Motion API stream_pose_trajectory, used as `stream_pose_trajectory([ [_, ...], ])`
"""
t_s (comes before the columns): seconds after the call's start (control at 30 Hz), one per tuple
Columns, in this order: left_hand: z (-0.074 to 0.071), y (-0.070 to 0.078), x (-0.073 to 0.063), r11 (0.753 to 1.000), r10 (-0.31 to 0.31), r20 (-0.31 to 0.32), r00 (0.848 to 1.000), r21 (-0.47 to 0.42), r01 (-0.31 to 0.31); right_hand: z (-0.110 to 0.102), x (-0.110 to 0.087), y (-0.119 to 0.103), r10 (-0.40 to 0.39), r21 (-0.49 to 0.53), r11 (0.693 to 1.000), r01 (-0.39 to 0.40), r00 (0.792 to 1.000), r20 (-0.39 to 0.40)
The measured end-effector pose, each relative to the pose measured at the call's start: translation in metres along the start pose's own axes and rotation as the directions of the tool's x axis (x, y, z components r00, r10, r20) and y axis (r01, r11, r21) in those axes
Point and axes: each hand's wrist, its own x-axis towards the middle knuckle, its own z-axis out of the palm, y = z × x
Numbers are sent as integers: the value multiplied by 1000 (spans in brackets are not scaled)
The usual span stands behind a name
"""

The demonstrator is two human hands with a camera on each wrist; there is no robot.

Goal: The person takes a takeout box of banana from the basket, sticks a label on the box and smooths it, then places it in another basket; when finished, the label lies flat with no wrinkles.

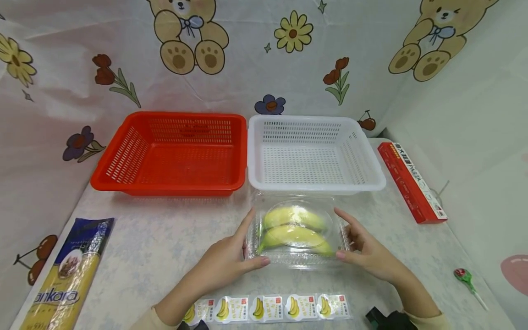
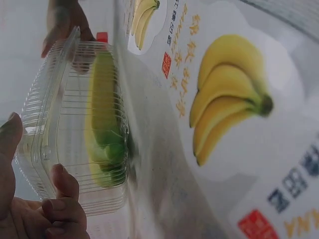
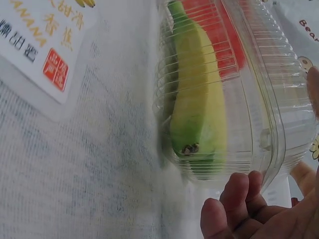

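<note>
A clear plastic clamshell box (image 1: 288, 262) with its lid down sits mid-table. Two yellow-green bananas (image 1: 294, 236) lie inside it. My left hand (image 1: 224, 256) holds the box's left side, thumb toward the front corner and forefinger along the edge. On the opposite side my right hand (image 1: 369, 256) holds it, and the right wrist view shows fingertips (image 3: 234, 191) under the rim. A strip of banana stickers (image 1: 270, 309) lies in front of the box, near the table's front edge.
Behind the box stand a red basket (image 1: 169, 187) and a white basket (image 1: 317, 187), side by side. A yellow-and-blue pasta packet (image 1: 68, 270) lies at left. To the right are a red pasta box (image 1: 412, 183) and a green-wrapped lollipop (image 1: 464, 276).
</note>
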Motion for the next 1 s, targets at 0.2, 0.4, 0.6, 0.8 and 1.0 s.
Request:
stream_pose_trajectory([
  [0.2,4,2,7,999,33,1,999,11,-33,-6,-2,1,7,-6,1000,-7,1000,-11],
  [0.4,6,1,10,999,30,10,999,36,-31,-8,-4,1,22,-62,998,-24,999,-40],
  [0.6,6,7,8,984,46,-88,995,173,-30,-7,-12,-5,65,-144,986,-80,992,-107],
  [0.8,16,33,-6,924,367,-306,879,229,-306,-8,-32,-5,114,-117,983,-140,973,-200],
  [1.0,44,62,-20,787,617,-230,753,181,-590,-8,-55,-1,265,-106,950,-295,936,-231],
])
